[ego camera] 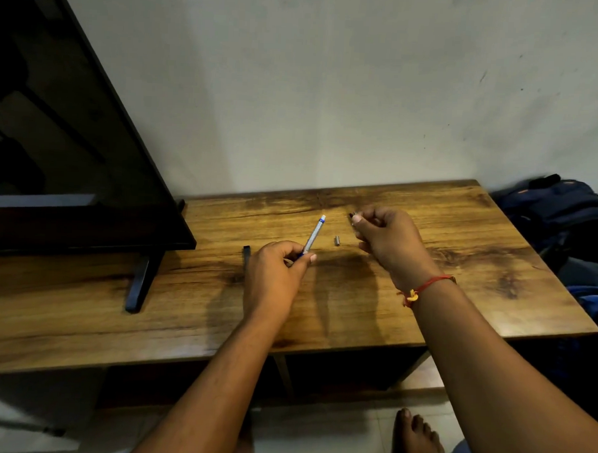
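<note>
My left hand [276,271] grips the lower end of a slim grey and blue pen barrel [314,234], which points up and away over the wooden table [460,267]. A little to the right, my right hand [389,239] pinches a tiny dark pen part [352,215] between thumb and fingertips, apart from the barrel. Between the two hands a small grey metal piece [337,241] lies on the table. A dark pen cap [246,256] lies just left of my left hand.
A black television [71,148] on a dark stand foot [141,284] fills the table's left side. The wall runs close behind. A dark blue backpack [558,210] sits past the table's right edge. Beneath the table are open shelves; my bare foot [415,440] rests on the tiled floor.
</note>
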